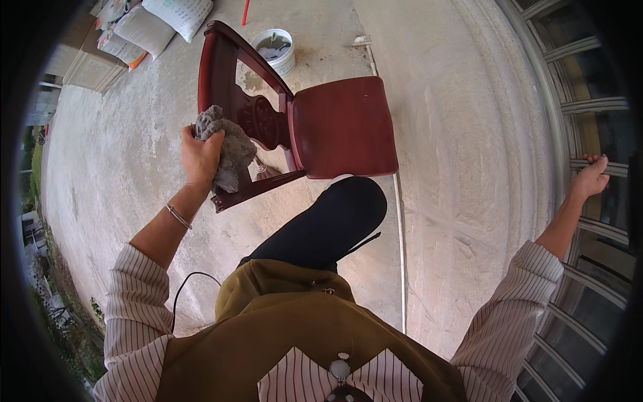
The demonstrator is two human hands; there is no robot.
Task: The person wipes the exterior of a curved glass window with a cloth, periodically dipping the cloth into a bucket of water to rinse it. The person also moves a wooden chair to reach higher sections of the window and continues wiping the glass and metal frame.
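My left hand (201, 158) grips a wet-looking grey cloth (232, 148), which lies against the top rail of a dark red wooden chair (344, 128). The chair's carved back faces left, and its seat is at the centre, just beyond my knee. Far to the right, my right hand (592, 177) is closed around a bar of the metal window grille (598, 105). Behind the chair stands a white bucket (285, 64) with dark, foamy water and something green in it.
Several filled sacks (145, 36) lie on the concrete at the upper left. A red stick (245, 12) shows at the top. Under the chair back is a broom-like bundle (265, 171). A thin pipe (400, 241) runs along the floor, and a black cable (176, 296) loops beside me.
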